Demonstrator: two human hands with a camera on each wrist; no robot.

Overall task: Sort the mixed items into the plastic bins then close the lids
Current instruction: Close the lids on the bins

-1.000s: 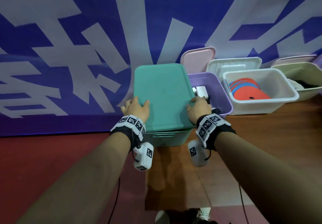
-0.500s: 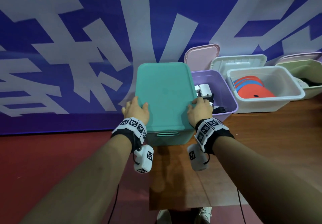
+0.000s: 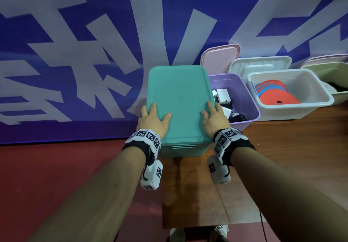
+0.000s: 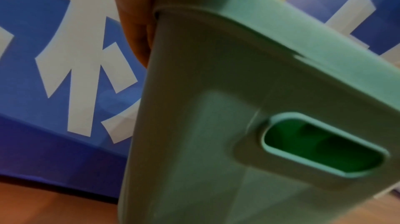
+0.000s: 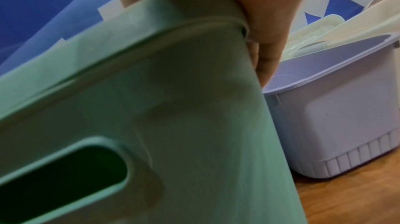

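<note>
A teal bin (image 4: 216,125) stands on the floor against the blue wall with its teal lid (image 3: 178,94) lying flat on top. My left hand (image 3: 153,121) presses on the lid's near left corner, thumb and forefinger stretched out on top and the other fingers draped over the left edge. My right hand (image 3: 214,118) mirrors it on the near right corner. In the left wrist view the left hand (image 4: 134,22) reaches down past the lid's rim. In the right wrist view the right hand (image 5: 266,39) does the same on the teal bin (image 5: 173,108).
A purple bin (image 3: 250,98) with white and black chargers (image 3: 223,94) stands open just right of the teal one, a pink lid (image 3: 219,57) leaning behind it. Further right an open white bin (image 3: 310,91) holds red and blue discs (image 3: 276,94); a green bin (image 3: 331,68) is at the edge.
My fingers have stretched forward and flattened onto the lid, where before they were bunched at its near corners. The lid and bin stay in place.
</note>
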